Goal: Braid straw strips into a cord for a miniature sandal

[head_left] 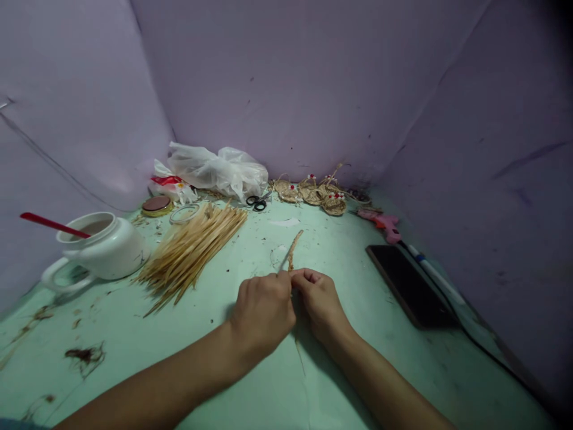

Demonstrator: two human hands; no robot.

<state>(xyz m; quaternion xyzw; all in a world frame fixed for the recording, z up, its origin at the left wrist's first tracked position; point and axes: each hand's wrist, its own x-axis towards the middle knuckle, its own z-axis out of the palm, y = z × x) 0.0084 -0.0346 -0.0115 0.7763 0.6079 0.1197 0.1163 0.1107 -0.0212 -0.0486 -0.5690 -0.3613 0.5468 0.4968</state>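
Note:
My left hand [264, 310] is closed in a fist, knuckles up, at the middle of the table. A thin pale strip [283, 260] sticks up from its thumb side. Right beside it, my right hand [320, 304] pinches at the base of a brown twisted fibre strand [294, 249], which points away from me between the hands. Below the hands trails a thin fibre end [299, 356]. The fingertips nearly meet, and the left fingers are mostly hidden behind the back of the hand.
Left are a bundle of straw strips [192, 254] and a white pot [119, 248] with a red stick [56, 224]. Plastic bags [219, 170], black-handled scissors [257, 203] and woven ornaments [311, 192] lie along the back. A pink glue gun [387, 227] and dark phone [412, 286] lie right.

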